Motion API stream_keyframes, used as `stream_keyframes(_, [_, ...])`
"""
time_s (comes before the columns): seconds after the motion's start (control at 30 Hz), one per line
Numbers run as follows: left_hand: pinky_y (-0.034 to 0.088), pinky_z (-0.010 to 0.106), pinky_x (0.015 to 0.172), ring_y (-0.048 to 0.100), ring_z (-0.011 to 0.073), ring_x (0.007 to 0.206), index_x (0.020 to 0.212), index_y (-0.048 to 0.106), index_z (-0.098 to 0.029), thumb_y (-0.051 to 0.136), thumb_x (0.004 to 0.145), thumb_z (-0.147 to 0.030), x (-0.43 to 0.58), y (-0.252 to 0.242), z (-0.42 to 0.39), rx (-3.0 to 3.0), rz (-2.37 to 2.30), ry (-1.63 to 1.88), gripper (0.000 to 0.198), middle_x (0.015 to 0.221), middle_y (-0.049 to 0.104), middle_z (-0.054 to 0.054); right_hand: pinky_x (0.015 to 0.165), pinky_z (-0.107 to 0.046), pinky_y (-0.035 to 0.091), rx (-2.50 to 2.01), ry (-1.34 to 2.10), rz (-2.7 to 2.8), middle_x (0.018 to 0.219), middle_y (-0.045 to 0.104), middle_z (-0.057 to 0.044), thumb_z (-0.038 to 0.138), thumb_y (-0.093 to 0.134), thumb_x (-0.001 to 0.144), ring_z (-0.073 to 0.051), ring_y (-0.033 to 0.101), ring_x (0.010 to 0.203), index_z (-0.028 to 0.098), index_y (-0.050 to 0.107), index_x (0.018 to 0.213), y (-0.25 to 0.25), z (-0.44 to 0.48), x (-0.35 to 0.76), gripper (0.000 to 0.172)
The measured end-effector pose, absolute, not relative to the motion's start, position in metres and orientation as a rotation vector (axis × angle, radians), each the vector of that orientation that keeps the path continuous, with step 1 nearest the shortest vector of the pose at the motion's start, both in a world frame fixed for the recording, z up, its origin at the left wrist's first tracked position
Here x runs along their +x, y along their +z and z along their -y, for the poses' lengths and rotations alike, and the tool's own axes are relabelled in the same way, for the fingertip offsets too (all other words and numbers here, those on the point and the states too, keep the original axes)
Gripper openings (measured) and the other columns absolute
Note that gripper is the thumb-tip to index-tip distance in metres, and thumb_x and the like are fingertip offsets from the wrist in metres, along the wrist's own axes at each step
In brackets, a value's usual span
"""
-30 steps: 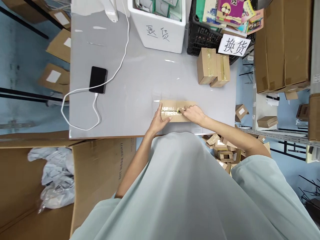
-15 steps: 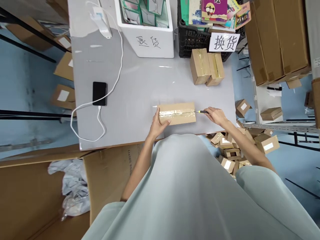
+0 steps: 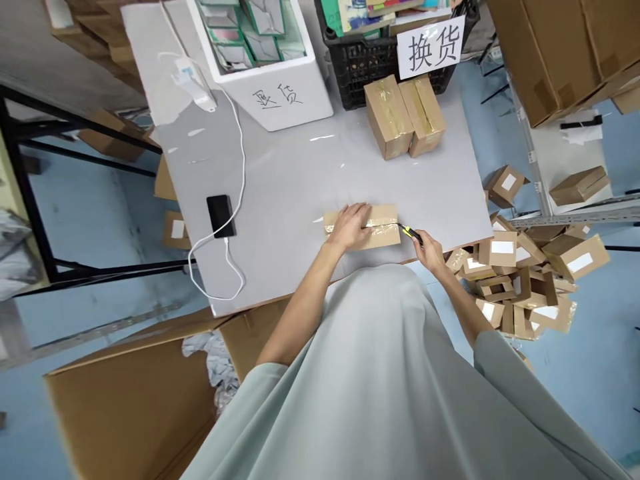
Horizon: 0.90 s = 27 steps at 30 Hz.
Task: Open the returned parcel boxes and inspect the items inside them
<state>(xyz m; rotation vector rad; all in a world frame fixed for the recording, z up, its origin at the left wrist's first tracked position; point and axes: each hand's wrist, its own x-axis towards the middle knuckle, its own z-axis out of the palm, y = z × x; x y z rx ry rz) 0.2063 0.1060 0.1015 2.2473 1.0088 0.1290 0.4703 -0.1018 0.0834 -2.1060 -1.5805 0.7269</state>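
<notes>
A small cardboard box [image 3: 385, 237] with clear tape along its top lies near the table's front edge. My left hand [image 3: 352, 224] presses on the box from above, its fingers laid across the top and the thumb apart. In my right hand [image 3: 428, 249] is a black and yellow utility knife [image 3: 412, 234], held just off the box's right end. The blade points at the taped seam there; whether the tip touches the box I cannot tell.
Two taped boxes [image 3: 389, 121] stand before a black crate [image 3: 350, 79] of books. Left of it is a white foam bin [image 3: 295, 100] with green-edged packets. A cabled black phone-like device [image 3: 220, 212] lies at left. Several cartons [image 3: 530, 280] are heaped on the floor at right.
My left hand has shifted from the box's left end onto its top. The knife, level with the seam before, now slants down to the right. The whole view has turned slightly.
</notes>
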Motion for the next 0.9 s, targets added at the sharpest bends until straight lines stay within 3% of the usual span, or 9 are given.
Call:
stream_keyframes(0.17, [0.029,0.064,0.145,0.056,0.0435,0.16,0.168,0.059,-0.015,0.072,0.099,-0.044,0.2,0.103,-0.11,2.303,-0.922,0.085,0.076,0.169,0.062,0.021,0.099,-0.047,0.065,-2.097,0.779,1.396,0.131,0.085,-0.019,0.058,0.032,0.118,-0.033,0.083,0.11,0.019,0.065,0.142,0.084,0.11,0.462,0.056])
stream_keyframes(0.3, [0.026,0.065,0.146,0.051,0.0427,0.166,0.172,0.054,-0.011,0.055,0.11,-0.051,0.172,0.104,-0.099,2.334,-0.959,0.111,0.074,0.174,0.057,0.024,0.101,-0.05,0.067,-1.993,0.848,1.127,0.122,0.086,-0.019,0.068,0.034,0.116,-0.031,0.086,0.1,0.019,0.058,0.141,0.09,0.107,0.464,0.06])
stream_keyframes(0.43, [0.022,0.068,0.147,0.041,0.044,0.173,0.175,0.049,-0.008,0.045,0.113,-0.059,0.138,0.101,-0.08,2.297,-1.057,0.139,0.08,0.179,0.051,0.027,0.096,-0.045,0.071,-1.752,1.1,1.04,0.127,0.086,-0.017,0.076,0.042,0.113,-0.028,0.086,0.107,0.023,0.058,0.137,0.089,0.085,0.447,0.061])
stream_keyframes(0.53, [0.02,0.069,0.148,0.034,0.0429,0.177,0.177,0.045,-0.006,0.039,0.114,-0.063,0.117,0.097,-0.065,2.261,-1.135,0.141,0.085,0.182,0.046,0.028,0.094,-0.042,0.071,-1.618,1.293,1.141,0.124,0.088,-0.014,0.073,0.051,0.112,-0.026,0.086,0.106,0.023,0.063,0.134,0.086,0.064,0.421,0.056])
stream_keyframes(0.67, [0.016,0.064,0.149,0.028,0.0397,0.18,0.178,0.044,-0.006,0.033,0.115,-0.068,0.104,0.091,-0.054,2.213,-1.265,0.192,0.089,0.185,0.043,0.026,0.082,-0.035,0.069,-1.591,1.376,1.226,0.112,0.087,-0.009,0.067,0.057,0.112,-0.021,0.083,0.081,0.021,0.069,0.138,0.083,0.046,0.392,0.054])
stream_keyframes(0.77, [0.015,0.064,0.15,0.03,0.0386,0.179,0.18,0.042,-0.011,0.033,0.114,-0.073,0.104,0.087,-0.052,2.152,-1.354,0.266,0.091,0.185,0.044,0.023,0.073,-0.032,0.068,-1.613,1.375,1.13,0.123,0.085,-0.009,0.068,0.054,0.112,-0.016,0.077,0.067,0.022,0.066,0.15,0.083,0.041,0.383,0.06])
stream_keyframes(0.9, [0.014,0.062,0.15,0.032,0.0386,0.179,0.18,0.043,-0.014,0.031,0.112,-0.078,0.106,0.084,-0.053,2.124,-1.386,0.308,0.094,0.184,0.046,0.022,0.074,-0.031,0.069,-1.671,1.383,1.044,0.125,0.084,-0.01,0.068,0.051,0.112,-0.016,0.077,0.069,0.023,0.064,0.158,0.083,0.04,0.382,0.066])
